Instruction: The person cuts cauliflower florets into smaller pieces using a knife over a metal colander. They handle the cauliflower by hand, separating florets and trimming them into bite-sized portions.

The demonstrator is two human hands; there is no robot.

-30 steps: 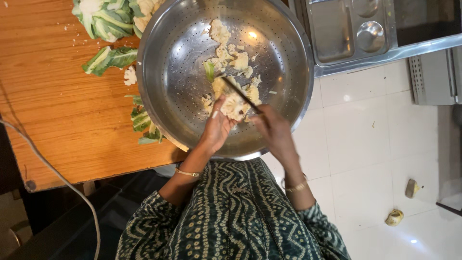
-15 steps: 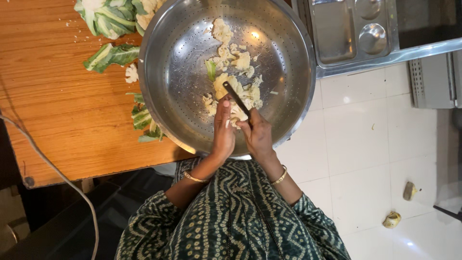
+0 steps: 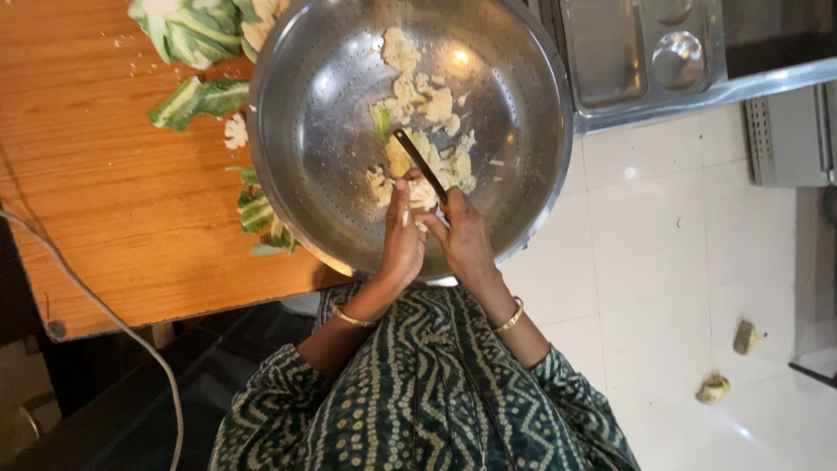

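Observation:
A large steel colander bowl (image 3: pixel 314 131) sits at the edge of a wooden table, with several white cauliflower pieces (image 3: pixel 418 100) lying in it. Over the bowl's near side, my left hand (image 3: pixel 403 240) pinches a cauliflower floret (image 3: pixel 422 194). My right hand (image 3: pixel 464 237) grips a dark knife (image 3: pixel 420 162) whose blade points up and left across the floret. Both hands touch each other around the floret, and part of it is hidden by my fingers.
Green cauliflower leaves and stalks (image 3: pixel 187 30) lie on the wooden table (image 3: pixel 105 201) at the bowl's left. A steel appliance (image 3: pixel 645 52) stands at the upper right. White floor tiles (image 3: pixel 663 262) carry two small scraps (image 3: pixel 715 388). A thin cable (image 3: pixel 113 323) hangs at the left.
My two hands have drawn closer together around the floret, and the knife blade has swung a little more upright. The bowl and leaves stay put.

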